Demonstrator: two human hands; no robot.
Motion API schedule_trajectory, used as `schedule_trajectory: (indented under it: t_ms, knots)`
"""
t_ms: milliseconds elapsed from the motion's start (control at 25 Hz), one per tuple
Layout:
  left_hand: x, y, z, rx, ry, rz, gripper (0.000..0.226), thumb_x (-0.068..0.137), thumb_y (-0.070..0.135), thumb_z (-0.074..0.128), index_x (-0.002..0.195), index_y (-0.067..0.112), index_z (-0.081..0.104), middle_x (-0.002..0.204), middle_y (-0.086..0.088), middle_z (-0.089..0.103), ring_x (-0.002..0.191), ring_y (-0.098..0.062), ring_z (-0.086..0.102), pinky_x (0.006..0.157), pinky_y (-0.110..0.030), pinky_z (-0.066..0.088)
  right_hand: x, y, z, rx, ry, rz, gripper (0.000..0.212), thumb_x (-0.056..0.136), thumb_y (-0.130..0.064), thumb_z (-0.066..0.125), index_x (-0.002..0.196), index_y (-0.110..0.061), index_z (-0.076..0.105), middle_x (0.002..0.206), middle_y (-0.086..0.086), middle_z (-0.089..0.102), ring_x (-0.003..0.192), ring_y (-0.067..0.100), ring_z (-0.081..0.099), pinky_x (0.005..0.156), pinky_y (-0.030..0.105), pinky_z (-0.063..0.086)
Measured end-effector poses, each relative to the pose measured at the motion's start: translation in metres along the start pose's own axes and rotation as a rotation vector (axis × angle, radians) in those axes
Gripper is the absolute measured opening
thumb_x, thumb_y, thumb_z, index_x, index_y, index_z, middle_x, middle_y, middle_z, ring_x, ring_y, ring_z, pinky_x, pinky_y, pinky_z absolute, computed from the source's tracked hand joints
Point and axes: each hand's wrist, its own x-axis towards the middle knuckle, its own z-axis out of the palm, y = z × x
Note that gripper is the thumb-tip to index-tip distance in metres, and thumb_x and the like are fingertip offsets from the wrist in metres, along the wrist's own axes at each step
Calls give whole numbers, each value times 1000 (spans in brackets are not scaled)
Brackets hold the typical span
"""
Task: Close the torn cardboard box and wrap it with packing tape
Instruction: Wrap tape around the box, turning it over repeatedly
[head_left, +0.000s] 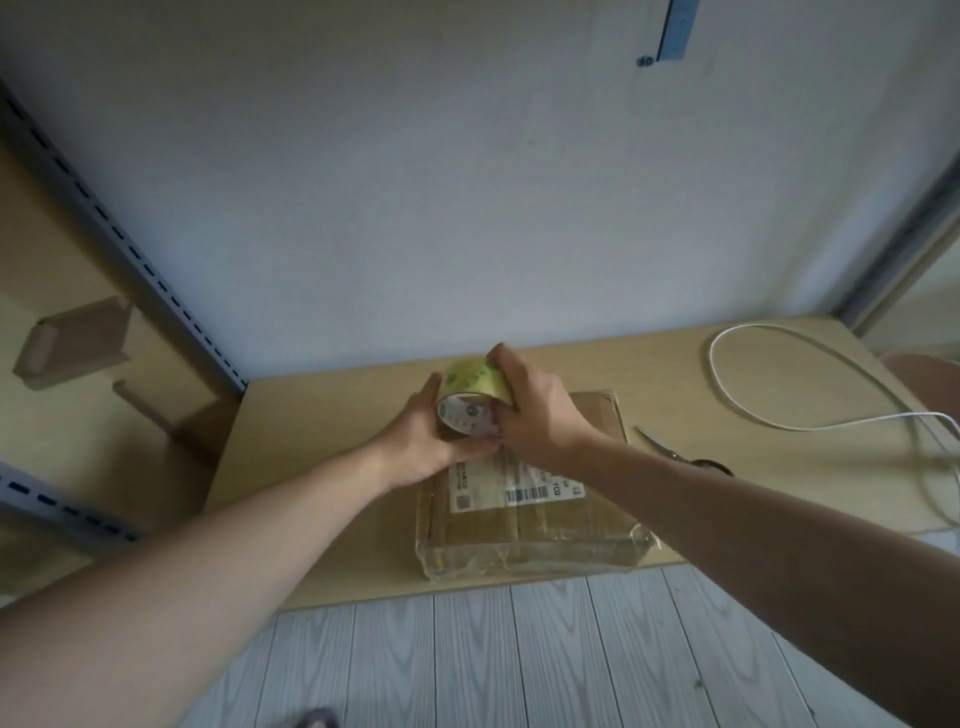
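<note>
While the closed cardboard box (530, 512) lies flat at the near edge of the desk (322, 467), left hand (421, 444) cups and right hand (537, 415) grips the tape roll (470, 397) over its far-left top, fingers (503, 362) curled round it, apparently seeking the free end; next, draw tape across.

The person appears only as two long bare forearms (260, 545), with skin showing from the wrists all the way back to the lower corners of the view, where the wide lens makes them swell broad. The left hand (421, 441) and the right hand (540, 415) are bare too, slim-fingered, with knuckles and tendons faintly raised on the back of the right one.
</note>
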Motion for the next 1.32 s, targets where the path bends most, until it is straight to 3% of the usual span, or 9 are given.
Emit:
schedule_trajectory:
  t_ms: [160,280,480,760,880,960,1040,1160,1320]
  knots:
    - [3,-14,10,88,62,47,81,54,60,92,122,34,57,114,7,70,107,-8,67,93,-34,57,11,6,2,46,32,120,32,90,-1,47,119,-14,47,93,0,60,78,17,61,46,11,41]
    - [-1,-20,10,140,26,84,77,64,64,88,125,32,54,115,5,67,108,-13,66,93,-41,57,16,7,-12,-66,-96,-10,38,84,4,49,118,-12,50,92,-1,60,76,17,60,45,13,43]
    - [-9,-26,9,303,68,10,90,59,81,76,127,38,35,123,10,50,116,-10,51,98,-43,49,6,18,-62,-352,-82,-122,39,81,1,51,115,-19,52,96,3,67,76,24,65,53,38,55]
    - [-7,-23,10,281,33,20,99,58,81,75,135,35,33,120,12,57,111,-7,57,95,-37,48,-37,35,-110,-670,-86,-261,24,89,-19,55,113,-17,51,92,1,70,63,24,57,50,29,41]
    - [-7,-20,12,279,-2,1,109,60,80,77,144,31,27,121,10,59,108,-9,61,90,-31,49,-44,48,-129,-655,-62,-287,33,92,-47,48,101,-16,48,75,-3,60,52,23,50,45,30,39]
    - [-6,-19,12,297,-11,-29,115,60,77,79,148,28,22,122,10,58,107,-7,61,85,-22,48,-52,68,-147,-704,-14,-236,18,89,-30,55,97,-17,46,74,2,61,51,27,49,44,31,41]
    - [-5,-20,12,327,-8,-59,125,55,84,76,151,30,16,133,8,55,114,-12,59,93,-27,50,-67,91,-151,-771,-32,-167,20,82,-9,59,99,-14,48,77,6,64,52,29,51,45,33,44]
    - [-3,-26,11,401,-9,-84,126,52,94,67,151,40,10,151,-4,47,129,-24,54,109,-48,45,-82,112,-139,-822,-120,-110,25,83,-8,62,100,-15,46,77,1,61,52,29,50,44,35,47]
    - [-1,-27,12,399,-19,-90,122,53,94,67,149,42,12,151,-7,48,130,-26,54,110,-50,44,-73,120,-140,-797,-110,-118,19,89,-9,60,102,-15,46,78,-4,55,54,25,51,44,32,45]
